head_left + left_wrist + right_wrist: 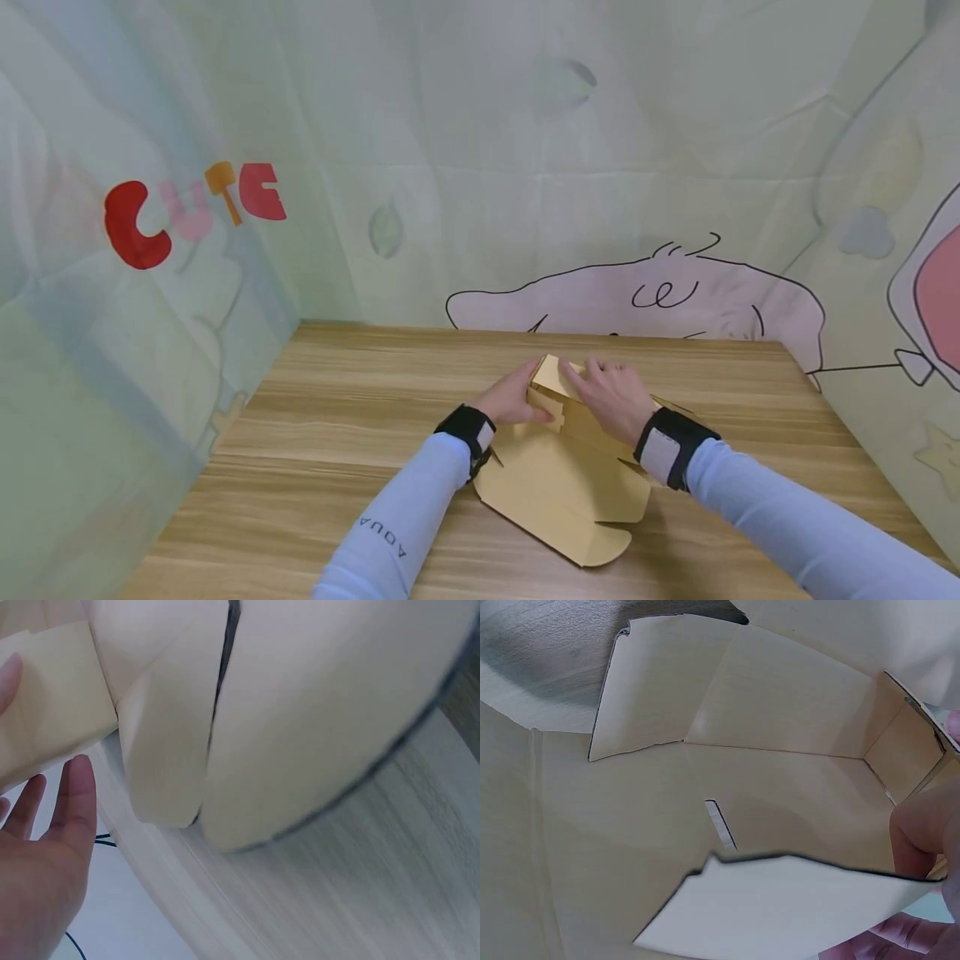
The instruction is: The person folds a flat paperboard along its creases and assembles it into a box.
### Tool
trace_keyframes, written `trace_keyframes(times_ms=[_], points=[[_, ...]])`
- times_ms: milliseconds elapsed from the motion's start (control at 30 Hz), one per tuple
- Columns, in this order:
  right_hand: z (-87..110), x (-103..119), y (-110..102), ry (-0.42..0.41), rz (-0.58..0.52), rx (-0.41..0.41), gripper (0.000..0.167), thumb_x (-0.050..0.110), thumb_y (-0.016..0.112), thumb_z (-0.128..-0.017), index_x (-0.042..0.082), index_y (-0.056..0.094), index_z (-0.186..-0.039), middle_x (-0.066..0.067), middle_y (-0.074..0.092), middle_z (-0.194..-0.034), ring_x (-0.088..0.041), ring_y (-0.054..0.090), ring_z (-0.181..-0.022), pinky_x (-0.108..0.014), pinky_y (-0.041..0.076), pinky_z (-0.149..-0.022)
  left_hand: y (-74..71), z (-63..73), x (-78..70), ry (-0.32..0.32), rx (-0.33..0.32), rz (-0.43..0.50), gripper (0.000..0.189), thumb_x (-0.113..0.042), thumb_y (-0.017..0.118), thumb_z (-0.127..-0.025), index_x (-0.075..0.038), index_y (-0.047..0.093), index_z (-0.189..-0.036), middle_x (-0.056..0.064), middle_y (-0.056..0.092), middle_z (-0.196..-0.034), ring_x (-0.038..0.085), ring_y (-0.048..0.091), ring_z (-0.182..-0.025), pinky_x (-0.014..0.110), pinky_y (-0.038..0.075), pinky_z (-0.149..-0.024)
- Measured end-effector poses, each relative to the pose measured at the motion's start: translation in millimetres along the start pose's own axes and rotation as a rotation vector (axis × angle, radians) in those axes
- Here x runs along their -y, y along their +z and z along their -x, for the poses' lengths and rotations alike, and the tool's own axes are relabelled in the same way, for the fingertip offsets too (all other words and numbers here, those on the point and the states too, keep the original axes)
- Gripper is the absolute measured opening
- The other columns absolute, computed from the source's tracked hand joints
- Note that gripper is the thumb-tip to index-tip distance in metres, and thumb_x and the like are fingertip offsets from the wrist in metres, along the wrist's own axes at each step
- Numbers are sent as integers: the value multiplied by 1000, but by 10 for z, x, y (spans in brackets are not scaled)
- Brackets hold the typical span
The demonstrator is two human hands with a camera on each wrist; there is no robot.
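Observation:
A partly folded cardboard box (551, 471) lies on the table, its lid panel spread toward me and its far wall standing up. At the box's far left corner my left hand (508, 397) pinches the wall, thumb on the inner side flap (56, 694) and fingertips outside. My right hand (617, 402) grips the far wall from above; in the right wrist view its thumb is on the inner side and other fingers are outside. That view also shows a side flap (772, 907) standing up and a narrow slot (721, 823) in the base panel.
The wooden table (337, 400) extends on both sides of the box. A printed cloth backdrop (450, 167) hangs behind the table and along both sides.

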State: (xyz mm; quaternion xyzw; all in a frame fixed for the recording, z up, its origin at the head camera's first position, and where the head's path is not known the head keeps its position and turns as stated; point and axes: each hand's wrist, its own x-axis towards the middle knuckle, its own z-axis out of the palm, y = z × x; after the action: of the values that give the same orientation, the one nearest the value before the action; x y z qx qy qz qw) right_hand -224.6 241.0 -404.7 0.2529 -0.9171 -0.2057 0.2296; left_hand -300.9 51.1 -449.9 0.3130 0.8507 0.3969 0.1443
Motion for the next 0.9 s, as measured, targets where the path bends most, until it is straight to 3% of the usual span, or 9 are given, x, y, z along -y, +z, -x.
trace_keyframes(times_ms=[300,667,900], points=[[-30,-9,-46,-21,-36,54,69,8,85,-75,12,54,-136,-13,63,-90,-20,54,-56,-29,46,-46,42,6,-18,-56,-100,-30,71,-16,80,-86,-13,42,-147,8,62,-138,21,59,-122,38,46,-110],[-44,9,-69,-29,-45,60,66,7,84,-75,12,56,-134,-12,61,-87,-20,54,-56,-30,47,-46,78,20,-46,-48,-204,-94,49,-15,71,-93,-9,50,-137,12,66,-133,25,65,-119,40,51,-106],[-49,9,-61,-28,-84,50,61,3,79,-78,11,57,-134,-12,61,-86,-19,51,-54,-29,46,-44,102,10,-49,-75,-262,-172,42,-9,69,-90,-10,57,-130,11,72,-121,22,66,-98,38,55,-94]])
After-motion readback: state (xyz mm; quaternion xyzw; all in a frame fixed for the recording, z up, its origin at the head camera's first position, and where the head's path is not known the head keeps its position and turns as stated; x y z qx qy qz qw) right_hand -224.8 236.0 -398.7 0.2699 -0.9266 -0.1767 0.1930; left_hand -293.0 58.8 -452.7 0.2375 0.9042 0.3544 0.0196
